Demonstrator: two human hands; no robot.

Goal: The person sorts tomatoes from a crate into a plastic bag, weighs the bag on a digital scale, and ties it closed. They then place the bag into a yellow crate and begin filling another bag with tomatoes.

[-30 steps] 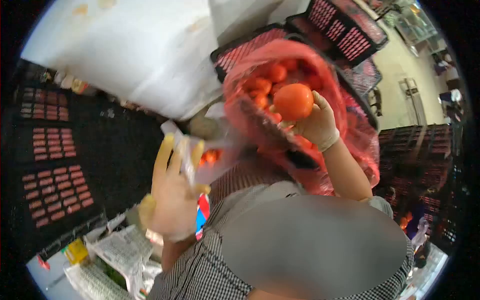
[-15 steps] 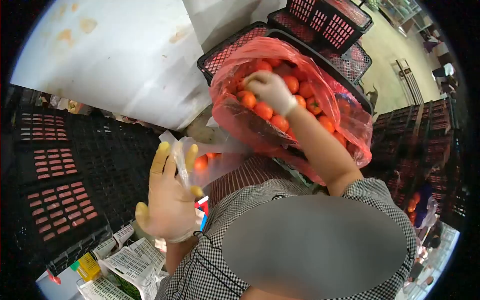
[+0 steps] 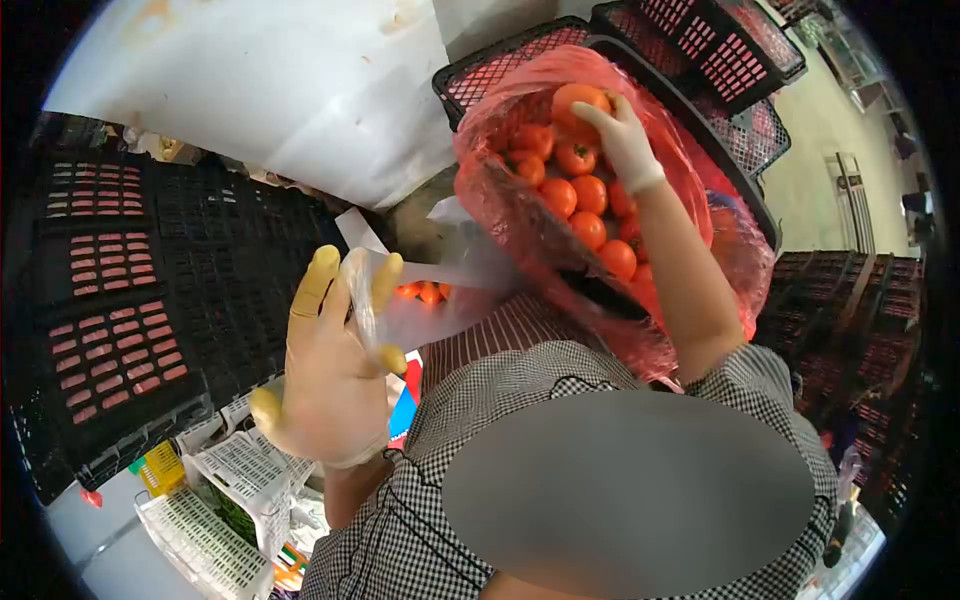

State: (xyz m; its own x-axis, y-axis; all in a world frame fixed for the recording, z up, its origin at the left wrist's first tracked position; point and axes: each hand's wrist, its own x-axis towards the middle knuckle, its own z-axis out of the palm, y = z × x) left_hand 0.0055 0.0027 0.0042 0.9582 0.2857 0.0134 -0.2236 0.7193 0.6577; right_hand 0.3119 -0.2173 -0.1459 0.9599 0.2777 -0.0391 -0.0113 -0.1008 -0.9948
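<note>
My right hand (image 3: 628,145), in a pale glove, grips a large orange-red tomato (image 3: 577,106) at the far side of the red plastic liner bag (image 3: 500,220). Loose tomatoes (image 3: 588,193) fill that liner below the hand. On the left, my gloved left hand (image 3: 335,375), yellowed at the fingertips, holds a clear plastic bag (image 3: 425,310) by its gathered rim, which runs between the fingers. Thumb and little finger stand spread away from the others. Several tomatoes (image 3: 428,292) show low in the clear bag.
Black crates (image 3: 700,55) stand behind the liner bag, and more crates (image 3: 110,290) are stacked at the left. A dark crate stack (image 3: 830,340) rises on the right. A white panel (image 3: 270,90) borders the back left. Newspaper-wrapped greens (image 3: 235,490) lie at lower left.
My right hand has moved to the far side of the liner bag and now shows a tomato in its grip. My left hand keeps its hold on the clear bag. The view has shifted slightly.
</note>
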